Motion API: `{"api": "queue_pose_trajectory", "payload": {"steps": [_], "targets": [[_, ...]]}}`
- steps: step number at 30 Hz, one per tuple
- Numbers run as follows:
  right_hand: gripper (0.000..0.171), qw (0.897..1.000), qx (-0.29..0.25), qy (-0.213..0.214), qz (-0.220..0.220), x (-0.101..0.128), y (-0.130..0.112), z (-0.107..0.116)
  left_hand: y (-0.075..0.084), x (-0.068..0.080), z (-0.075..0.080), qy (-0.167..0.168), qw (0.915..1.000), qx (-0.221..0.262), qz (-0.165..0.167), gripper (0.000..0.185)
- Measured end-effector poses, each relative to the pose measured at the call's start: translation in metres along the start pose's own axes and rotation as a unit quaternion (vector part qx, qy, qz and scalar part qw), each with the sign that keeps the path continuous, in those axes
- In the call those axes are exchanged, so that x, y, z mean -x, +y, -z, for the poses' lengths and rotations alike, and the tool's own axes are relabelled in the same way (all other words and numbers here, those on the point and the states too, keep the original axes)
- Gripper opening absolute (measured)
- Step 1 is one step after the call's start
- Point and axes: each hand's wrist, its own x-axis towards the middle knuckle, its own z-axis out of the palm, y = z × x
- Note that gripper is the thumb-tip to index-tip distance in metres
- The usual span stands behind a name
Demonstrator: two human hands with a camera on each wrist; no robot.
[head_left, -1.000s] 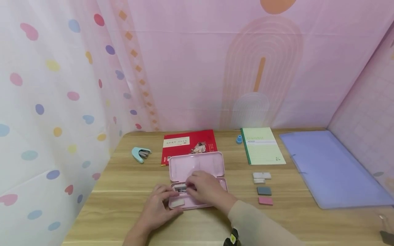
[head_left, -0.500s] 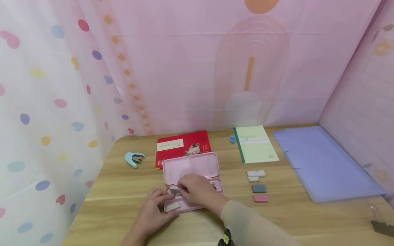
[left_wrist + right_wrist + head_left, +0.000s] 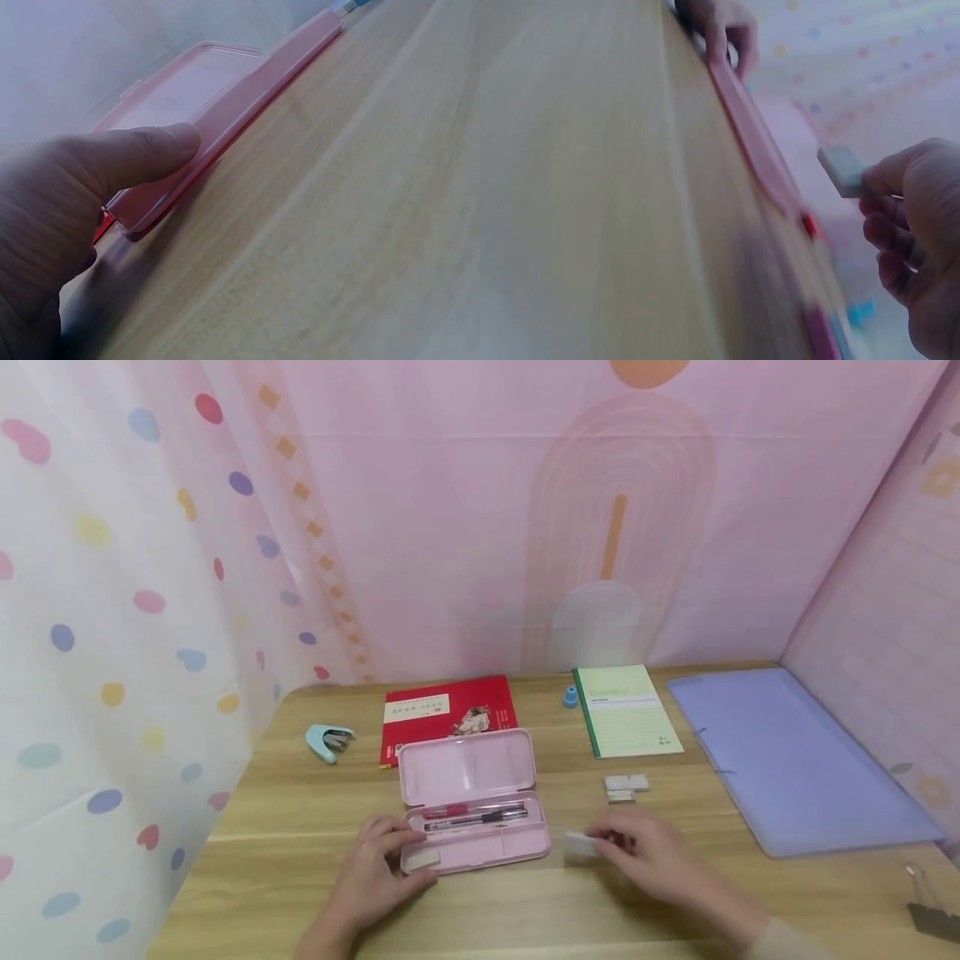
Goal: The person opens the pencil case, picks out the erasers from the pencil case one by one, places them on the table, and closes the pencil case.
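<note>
**Q:** Hands first, doing what?

**A:** Left hand [image 3: 375, 877] low in the middle of the head view, holding the near left corner of the pink pencil case [image 3: 472, 802], thumb curled against its front edge, fingers on the left end. Same grip in the left wrist view [image 3: 82, 195], thumb flat along the pink rim. Right hand [image 3: 652, 852] lower right of centre, pinching a pale grey eraser [image 3: 579, 843] at the fingertips. Clearer in the right wrist view: eraser [image 3: 844, 170] clamped between thumb and forefinger, sticking out to the left, held up off the wood.

**Q:** And the case itself?

**A:** Open on the wooden table [image 3: 675, 902], lid tipped back toward the top of the frame. Red pen [image 3: 450, 811] and dark pen [image 3: 487, 817] lying lengthwise in the tray, a white eraser [image 3: 422, 859] in its lower left compartment. Held eraser just right of the case's right end, not touching it.

**Q:** Anything else around?

**A:** Red book [image 3: 448, 714] right behind the lid, lid overlapping its near edge. Mint stapler [image 3: 327, 741] off to the left. Green notebook [image 3: 626, 710] upper right of the case, small blue sharpener [image 3: 571, 696] beside its top left corner. Two pale erasers [image 3: 625, 787] stacked-ish below the notebook. Big purple folder [image 3: 795, 760] along the right side, binder clip [image 3: 926, 906] at the bottom right corner.
</note>
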Motion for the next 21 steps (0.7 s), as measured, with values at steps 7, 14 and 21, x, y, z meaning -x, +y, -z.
{"api": "queue_pose_trajectory", "payload": {"steps": [7,14,21], "targets": [[0.019,1.000,0.000,-0.007,-0.004,0.041,0.030,0.022,-0.004,0.000,-0.003,0.013,0.9997,-0.003,-0.019,0.058],[0.015,0.997,0.061,-0.035,-0.028,0.054,0.042,0.023,-0.005,0.002,0.000,0.013,0.9998,-0.009,-0.014,0.058],[0.014,0.995,0.089,-0.028,-0.034,0.060,0.049,0.023,-0.001,-0.002,-0.002,0.004,0.9999,-0.009,-0.012,0.054]]}}
